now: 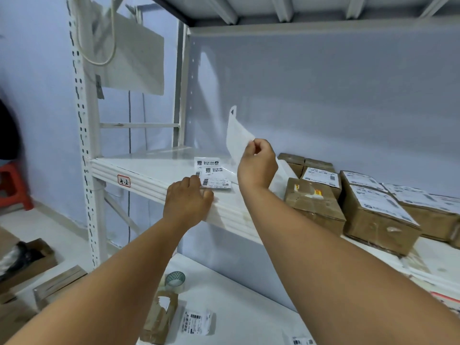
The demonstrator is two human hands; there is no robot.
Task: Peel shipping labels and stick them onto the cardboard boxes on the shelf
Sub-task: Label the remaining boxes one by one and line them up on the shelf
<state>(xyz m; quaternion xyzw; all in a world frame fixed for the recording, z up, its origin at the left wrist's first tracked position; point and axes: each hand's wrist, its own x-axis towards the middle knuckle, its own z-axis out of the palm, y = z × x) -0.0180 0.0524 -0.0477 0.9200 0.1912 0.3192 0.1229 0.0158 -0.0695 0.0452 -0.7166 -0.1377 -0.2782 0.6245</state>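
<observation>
A small stack of printed shipping labels [211,174] lies on the white shelf board [154,168]. My left hand [188,201] rests at the shelf's front edge, its fingers touching the near corner of the stack. Above it, my right hand [257,163] pinches a white sheet [236,135] that curls upward; whether it is a label or backing paper is unclear. Several brown cardboard boxes [313,202] sit to the right on the shelf. Most carry a white label on top; the nearest one shows only yellow stickers.
A perforated white upright [86,135] stands at the left. On the lower shelf lie a roll of clear tape [175,280], a torn brown package [159,317] and loose labels [196,322]. Cardboard boxes [27,262] and a red stool [15,185] are on the floor.
</observation>
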